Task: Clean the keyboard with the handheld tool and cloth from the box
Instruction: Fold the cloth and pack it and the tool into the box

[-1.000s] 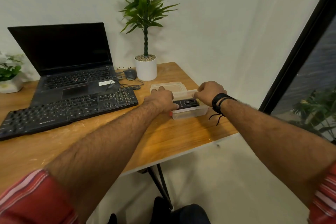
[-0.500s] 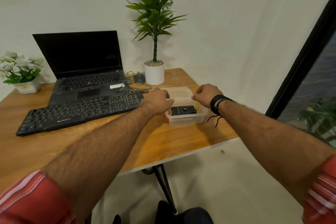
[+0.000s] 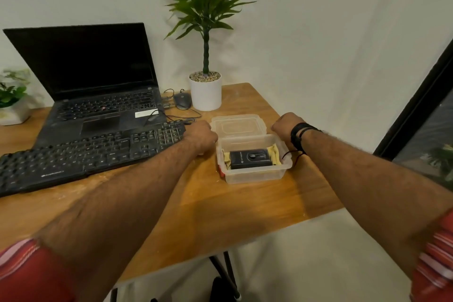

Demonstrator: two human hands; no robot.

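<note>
Left hand: the left hand (image 3: 199,136) rests knuckles-up on the wooden table (image 3: 245,206), fingers curled under; whether they pinch anything cannot be told.
Right hand: the right hand (image 3: 285,126), with a black band at the wrist, hangs in a loose fist; what its fingers do is hidden.
Box: the clear plastic box (image 3: 255,174) stands open between the two hands, close to each; its lid (image 3: 236,125) lies flat just beyond it.
Tool: a black handheld tool (image 3: 250,158) lies inside the box, nearer than both hands.
Cloth: a yellow cloth (image 3: 274,152) lies under the tool.
Keyboard: the black keyboard (image 3: 85,154) stretches out from the left hand's outer side, its end beside the knuckles.
Beyond: a laptop (image 3: 98,95), mouse (image 3: 182,100) and potted plant (image 3: 206,91) stand farther off.
</note>
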